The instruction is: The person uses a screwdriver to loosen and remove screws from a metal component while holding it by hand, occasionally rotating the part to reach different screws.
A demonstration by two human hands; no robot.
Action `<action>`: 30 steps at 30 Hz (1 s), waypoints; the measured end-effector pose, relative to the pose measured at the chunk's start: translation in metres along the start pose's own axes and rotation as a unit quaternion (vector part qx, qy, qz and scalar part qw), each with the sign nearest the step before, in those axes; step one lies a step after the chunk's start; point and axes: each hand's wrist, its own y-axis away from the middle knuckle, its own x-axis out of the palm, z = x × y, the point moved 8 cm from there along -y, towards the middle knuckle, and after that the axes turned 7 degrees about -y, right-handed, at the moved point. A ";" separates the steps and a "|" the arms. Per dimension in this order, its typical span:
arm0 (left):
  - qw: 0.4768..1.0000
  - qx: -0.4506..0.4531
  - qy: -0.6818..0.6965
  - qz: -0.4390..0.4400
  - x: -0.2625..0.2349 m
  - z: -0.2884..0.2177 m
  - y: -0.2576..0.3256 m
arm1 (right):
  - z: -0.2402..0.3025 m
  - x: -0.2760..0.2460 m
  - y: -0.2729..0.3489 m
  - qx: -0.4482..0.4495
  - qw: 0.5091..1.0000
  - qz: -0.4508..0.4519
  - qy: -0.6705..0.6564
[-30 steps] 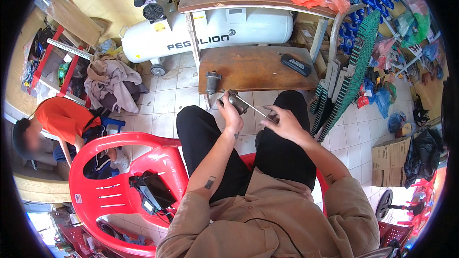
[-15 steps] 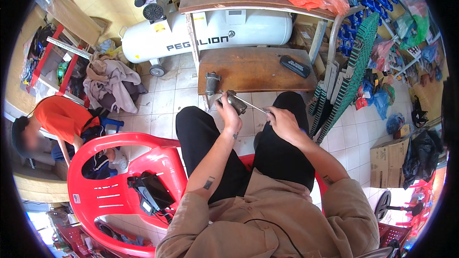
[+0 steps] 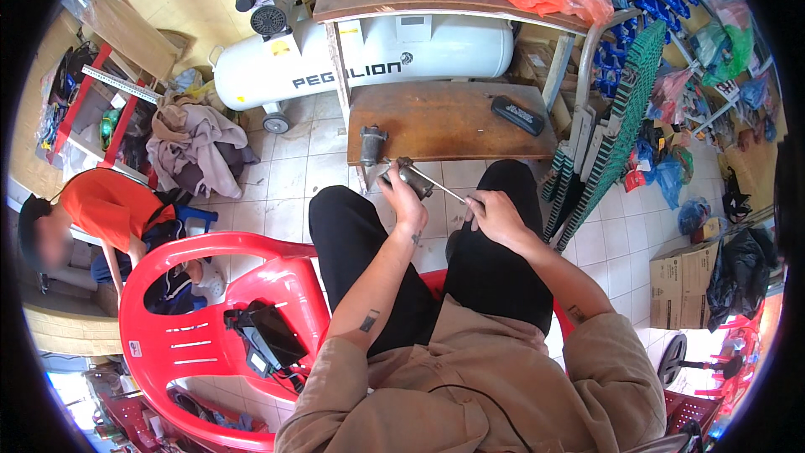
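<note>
My left hand (image 3: 408, 206) is closed around a dirty metal cylindrical part (image 3: 418, 181) that looks like a small motor, held above my knees. From my right hand (image 3: 496, 216) a thin metal rod (image 3: 442, 188) like a screwdriver shaft runs to that part. My right fingers are closed on its near end and cover any handle. Whether the tip sits in a screw is too small to tell. A similar grey metal cylinder (image 3: 373, 145) stands on the low wooden shelf (image 3: 444, 136), just beyond my left hand.
A black case (image 3: 517, 116) lies at the shelf's right. Behind is a white compressor tank (image 3: 251, 75). Folded green-netted frames (image 3: 616, 109) lean at right. A red plastic chair (image 3: 180, 344) with a black device (image 3: 267, 337) stands left, near a person in orange (image 3: 113, 210).
My right hand's fingers have shifted slightly around the rod's near end. The metal part stays in my left hand, almost unmoved. At left, the person's head has moved a little.
</note>
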 end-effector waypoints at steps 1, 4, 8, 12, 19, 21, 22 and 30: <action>1.000 -0.006 0.001 0.003 -0.001 0.001 -0.001 | 0.000 0.003 0.000 0.013 0.999 0.014 -0.032; 1.000 -0.011 -0.001 0.001 -0.005 0.006 -0.005 | 0.025 -0.005 0.007 -0.137 0.986 -0.069 0.058; 1.000 -0.019 0.006 0.001 -0.004 0.009 -0.003 | 0.024 -0.008 0.010 -0.192 0.966 -0.110 0.138; 1.000 -0.023 0.009 -0.009 -0.006 0.012 -0.003 | 0.020 -0.009 0.006 -0.166 0.963 -0.121 0.172; 1.000 -0.010 0.005 -0.009 -0.010 0.014 -0.008 | 0.004 0.001 -0.006 -0.019 0.999 0.015 -0.031; 1.000 -0.011 0.003 -0.009 -0.009 0.014 -0.008 | 0.036 -0.007 0.007 -0.129 0.990 -0.045 0.025; 1.000 -0.012 0.004 -0.005 -0.007 0.013 -0.006 | 0.048 -0.010 0.014 -0.182 0.979 -0.076 0.053; 1.000 -0.019 0.016 0.001 -0.001 0.008 0.003 | 0.027 -0.002 0.006 -0.171 0.973 -0.076 0.139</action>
